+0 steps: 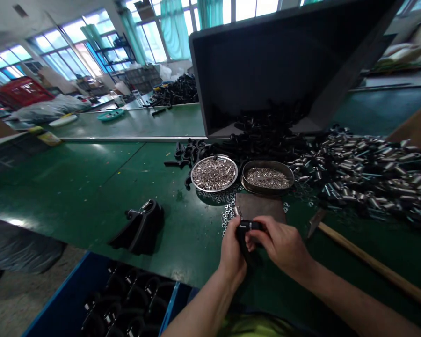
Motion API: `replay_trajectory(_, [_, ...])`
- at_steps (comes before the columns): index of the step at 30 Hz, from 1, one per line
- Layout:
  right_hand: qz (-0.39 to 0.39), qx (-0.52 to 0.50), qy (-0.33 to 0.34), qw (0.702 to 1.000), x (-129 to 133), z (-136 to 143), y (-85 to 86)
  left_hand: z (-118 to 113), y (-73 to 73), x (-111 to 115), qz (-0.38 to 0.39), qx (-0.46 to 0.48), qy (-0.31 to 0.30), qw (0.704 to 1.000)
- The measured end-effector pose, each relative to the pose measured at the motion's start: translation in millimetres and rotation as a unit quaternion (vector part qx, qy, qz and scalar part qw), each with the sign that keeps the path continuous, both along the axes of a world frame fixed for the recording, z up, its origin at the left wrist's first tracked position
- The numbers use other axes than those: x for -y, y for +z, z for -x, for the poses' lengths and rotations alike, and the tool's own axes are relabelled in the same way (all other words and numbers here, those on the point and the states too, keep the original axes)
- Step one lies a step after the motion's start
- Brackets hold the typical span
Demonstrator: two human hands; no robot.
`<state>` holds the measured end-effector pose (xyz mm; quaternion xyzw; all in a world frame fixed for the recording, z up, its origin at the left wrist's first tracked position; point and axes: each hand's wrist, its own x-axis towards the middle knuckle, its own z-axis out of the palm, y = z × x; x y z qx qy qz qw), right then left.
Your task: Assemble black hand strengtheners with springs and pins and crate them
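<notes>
Head view: left hand (232,255) is closed around a black moulded part (245,228) with a coiled silver spring (237,211) at its far left end; right hand (284,243) grips the same part from the right, fingertips at its near side. Can't tell if the right fingers also pinch something small. Part sits between both hands, at the near edge of a flat brown plate (261,206) on the green worktable (91,187); contact with plate unclear. Small silver nuts (225,217) lie scattered left of the plate. Beyond it: round shiny metal dish (214,191) of small silver pins, left; oval dull metal tin (272,190) of small silver pieces, right. Wooden-handled hammer (365,260) lies right of the right hand, heap of silver springs (372,173) farther right. Another black curved piece (145,229) rests left, well apart; blue crate (68,295) with similar pieces, near left.
</notes>
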<state>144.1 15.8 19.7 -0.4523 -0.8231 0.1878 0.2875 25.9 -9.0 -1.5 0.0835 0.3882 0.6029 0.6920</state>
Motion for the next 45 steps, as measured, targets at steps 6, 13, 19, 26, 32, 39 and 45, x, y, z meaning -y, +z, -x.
replay_trajectory(6, [0.033, -0.021, 0.039, 0.998, 2, 7, 5.3, 5, 2.5, 2, -0.042, -0.062, 0.046, 0.996])
replay_trajectory(13, [0.216, -0.083, 0.049, 0.972, 4, 9, 10.2, 14, 0.9, 3, -0.081, -0.15, 0.052, 0.984])
replay_trajectory(19, [0.218, -0.115, 0.049, 0.968, 3, 7, 16.3, 19, 8.3, 4, -0.097, -0.184, 0.03, 0.978])
replay_trajectory(26, [0.376, -0.303, 0.003, 0.876, 5, 14, 12.8, 20, 10.4, 3, -0.105, -0.338, 0.038, 0.935])
replay_trajectory(32, [0.423, -0.343, -0.046, 0.837, 3, 14, -0.8, 15, 5.5, 10, -0.115, -0.452, 0.029, 0.884])
replay_trajectory(39, [0.158, 0.003, -0.078, 0.984, -6, -74, -18.3, 22, -7.1, 4, -0.041, -0.232, -0.202, 0.951])
replay_trajectory(45, [-0.002, 0.215, -0.223, 0.951, 9, -185, -61.8, 32, -14.5, 8, 0.011, -0.238, -0.303, 0.923])
